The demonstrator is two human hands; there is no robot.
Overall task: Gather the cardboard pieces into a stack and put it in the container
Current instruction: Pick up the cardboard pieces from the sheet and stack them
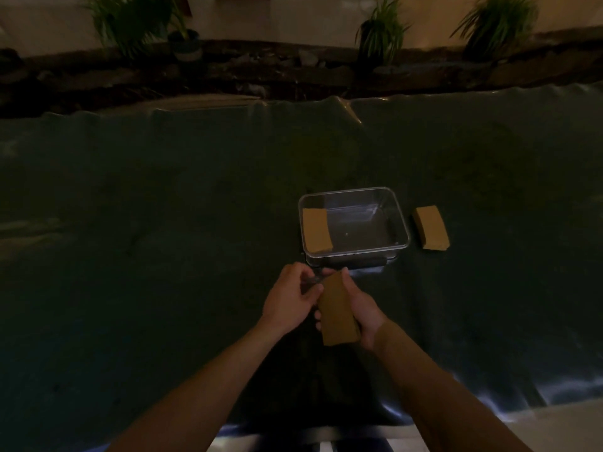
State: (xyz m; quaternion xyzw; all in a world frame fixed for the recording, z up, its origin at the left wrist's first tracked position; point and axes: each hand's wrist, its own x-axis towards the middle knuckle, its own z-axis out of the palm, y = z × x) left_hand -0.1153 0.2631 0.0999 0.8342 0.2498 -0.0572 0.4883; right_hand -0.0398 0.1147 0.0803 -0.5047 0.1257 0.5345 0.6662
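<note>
The left hand (pixel 290 296) sits just left of the held cardboard stack (pixel 337 309), its fingers curled inward with the fingertips touching the stack's upper left edge; whether they pinch the cardboard or only rest against it cannot be told in the dim light. The stack is a brown, rectangular bundle, tilted so its long side runs away from the person, held above the dark sheet (pixel 163 239) that covers the table. The right hand (pixel 362 309) is wrapped around the stack's right side, thumb over the top face and fingers under it, closed firmly on it.

Beyond the grip, just past the fingertips, stands a clear plastic container (pixel 354 223), rectangular with rounded corners. Inside it, against its left wall, lies another cardboard stack (pixel 316 230), flat on the bottom. To the right of the container, apart from its wall and well beyond the right hand, a third cardboard stack (pixel 430 231) lies on the sheet. Far beyond all this, potted plants (pixel 380 34) stand along a dark ledge.
</note>
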